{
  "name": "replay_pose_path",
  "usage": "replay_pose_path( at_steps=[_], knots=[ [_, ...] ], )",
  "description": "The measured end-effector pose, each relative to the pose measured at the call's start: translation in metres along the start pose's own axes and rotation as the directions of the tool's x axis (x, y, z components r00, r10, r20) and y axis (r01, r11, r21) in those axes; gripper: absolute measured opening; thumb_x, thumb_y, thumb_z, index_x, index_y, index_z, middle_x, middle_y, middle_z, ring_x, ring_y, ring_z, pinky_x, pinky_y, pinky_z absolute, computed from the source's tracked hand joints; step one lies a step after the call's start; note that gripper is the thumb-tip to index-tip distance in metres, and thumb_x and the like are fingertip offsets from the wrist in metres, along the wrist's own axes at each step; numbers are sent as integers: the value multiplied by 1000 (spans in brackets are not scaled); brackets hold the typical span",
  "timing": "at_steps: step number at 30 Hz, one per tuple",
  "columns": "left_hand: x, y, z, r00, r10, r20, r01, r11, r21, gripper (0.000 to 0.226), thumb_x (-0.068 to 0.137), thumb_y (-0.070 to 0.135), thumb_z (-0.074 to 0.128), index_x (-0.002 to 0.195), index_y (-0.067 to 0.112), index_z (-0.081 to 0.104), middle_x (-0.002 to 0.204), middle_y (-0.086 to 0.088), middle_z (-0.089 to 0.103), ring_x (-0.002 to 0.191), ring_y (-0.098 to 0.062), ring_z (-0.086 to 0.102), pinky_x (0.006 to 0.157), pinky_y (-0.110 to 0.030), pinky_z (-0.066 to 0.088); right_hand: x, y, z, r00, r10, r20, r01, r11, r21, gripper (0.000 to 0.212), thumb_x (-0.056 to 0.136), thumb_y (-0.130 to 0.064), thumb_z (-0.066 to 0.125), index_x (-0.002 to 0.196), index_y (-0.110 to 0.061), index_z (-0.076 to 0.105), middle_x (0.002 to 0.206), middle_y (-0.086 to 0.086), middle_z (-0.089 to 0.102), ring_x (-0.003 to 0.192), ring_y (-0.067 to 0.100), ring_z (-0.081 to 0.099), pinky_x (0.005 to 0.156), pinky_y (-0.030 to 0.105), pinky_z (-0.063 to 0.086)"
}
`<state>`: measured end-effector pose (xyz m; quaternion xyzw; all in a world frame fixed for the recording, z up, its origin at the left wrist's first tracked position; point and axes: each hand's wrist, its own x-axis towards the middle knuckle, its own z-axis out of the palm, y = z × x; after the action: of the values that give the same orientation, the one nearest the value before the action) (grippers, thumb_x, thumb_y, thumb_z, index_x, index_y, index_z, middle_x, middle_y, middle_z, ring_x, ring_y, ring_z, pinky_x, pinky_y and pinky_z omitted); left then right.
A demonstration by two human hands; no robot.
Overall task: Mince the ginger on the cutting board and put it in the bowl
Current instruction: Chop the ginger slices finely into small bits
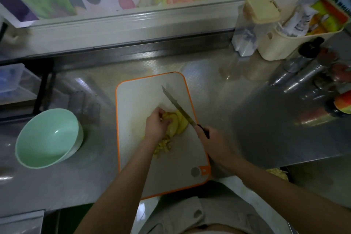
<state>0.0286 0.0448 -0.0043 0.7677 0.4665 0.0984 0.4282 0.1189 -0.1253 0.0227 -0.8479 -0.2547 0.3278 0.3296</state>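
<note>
Ginger (177,122) on cutting board (144,97), partly minced: slices held under left hand (156,123), chopped heap at 6 o'clock, seemingly coarse. Knife (178,109) gripped by right hand (210,138). Bowl (47,135) at 9 o'clock, unfilled.

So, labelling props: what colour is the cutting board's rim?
Orange, on a white cutting board; head view.

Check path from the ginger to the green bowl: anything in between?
Nothing visible: the ginger sits on the cutting board, held by the left hand; the bowl stands left of the board, only counter between.
</note>
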Motion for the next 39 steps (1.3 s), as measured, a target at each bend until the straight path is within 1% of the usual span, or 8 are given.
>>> replay_pose_path(
  at_steps=[6, 10, 12, 17, 21, 25, 30, 39],
  knots=[
    [-7, 0, -9, 982, 145, -124, -149, 989, -22, 11, 81, 4, 65, 87, 4, 57, 83, -4, 61, 78, -18, 53, 63, -20, 30, 6, -3, 4, 1000, -11, -7, 11, 1000, 2, 48, 92, -53, 42, 80, -10, 61, 74, 9, 66, 68, 24, 64, 68, 47, 54],
    [-7, -5, -13, 967, 204, -149, -200, 979, 43, 9, 84, 11, 63, 91, 11, 57, 96, -6, 65, 95, -25, 55, 81, -34, 41, 10, -5, 6, 999, -41, -31, 40, 998, -42, 48, 93, -51, 42, 78, -10, 60, 75, 11, 65, 71, 27, 63, 68, 44, 52],
    [-7, -4, -15, 960, 205, -191, -200, 979, 48, 8, 85, 13, 62, 90, 12, 56, 92, -7, 62, 90, -24, 52, 77, -32, 37, 11, -4, 7, 999, -46, -19, 45, 998, -49, 48, 93, -52, 41, 80, -9, 61, 75, 10, 66, 70, 26, 62, 67, 43, 52],
    [-11, 6, -20, 953, 38, -299, -108, 969, -221, 11, 89, 9, 56, 85, 10, 46, 69, 3, 52, 65, -15, 49, 59, -25, 32, 10, -5, 8, 998, -57, -18, 57, 998, -26, 49, 93, -51, 42, 82, -7, 61, 74, 12, 66, 68, 25, 62, 65, 41, 49],
    [-15, -5, -32, 900, -91, -426, -42, 955, -292, 8, 92, 14, 52, 90, 10, 46, 80, -11, 60, 74, -24, 54, 62, -27, 33, 9, -10, 15, 996, -84, 18, 83, 995, 47, 48, 95, -45, 42, 77, -3, 57, 63, 12, 55, 57, 23, 52, 60, 42, 45],
    [-28, -19, -50, 813, -201, -546, 16, 946, -324, 13, 95, 11, 47, 97, -1, 48, 86, -13, 53, 79, -20, 47, 72, -33, 34, 3, -15, 29, 988, -83, 127, 64, 987, 147, 42, 97, -40, 39, 63, -16, 46, 54, 2, 41, 47, 14, 37, 54, 36, 33],
    [-47, -30, -68, 692, -287, -663, -7, 915, -404, 12, 96, 9, 44, 98, -3, 45, 89, -15, 53, 79, -19, 47, 69, -20, 31, -12, -19, 52, 946, -37, 321, 38, 999, 0, 46, 97, -44, 37, 59, -20, 47, 54, -3, 46, 46, 10, 42, 48, 24, 33],
    [-61, -36, -74, 677, -300, -673, -47, 894, -446, 4, 95, 8, 46, 94, 7, 42, 87, -9, 49, 79, -18, 44, 68, -17, 31, -31, -19, 82, 866, -74, 494, 132, 988, -85, 43, 96, -40, 45, 57, -23, 41, 53, -9, 43, 48, 2, 41, 45, 15, 29]
  ],
)
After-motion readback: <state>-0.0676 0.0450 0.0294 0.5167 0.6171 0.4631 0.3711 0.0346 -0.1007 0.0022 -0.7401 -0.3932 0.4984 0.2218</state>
